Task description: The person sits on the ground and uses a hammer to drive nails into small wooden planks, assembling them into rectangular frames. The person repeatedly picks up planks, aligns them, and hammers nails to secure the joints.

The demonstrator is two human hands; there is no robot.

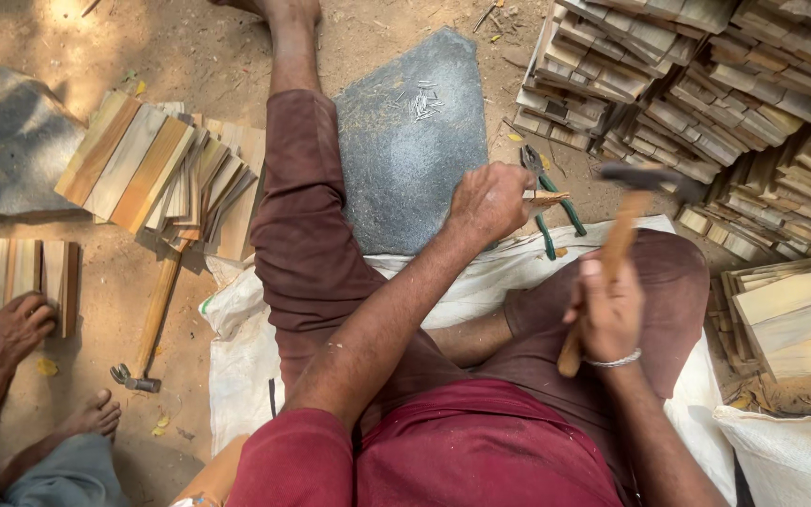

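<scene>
Co-worker's hand (13, 324): far left, resting on short wooden slats (30, 272) laid on the dirt; a bare foot just below.

Spare hammer (147, 324): wooden handle, lying on the ground beside a fanned pile of slats (157, 174).

Grey stone slab (410, 141): flat on the ground ahead of the person's knee, small nails (421, 101) scattered on it.

Left hand (488, 202): fingers curled shut around a small wooden piece (546, 198), held at the slab's right edge.

Green-handled pliers (551, 202): on the ground, just beyond that hand.

Right hand (607, 314): fist closed on the handle of a hammer (626, 221), head raised and blurred, above the right knee.

Stacked slats (706, 84): large heap, upper right.
</scene>
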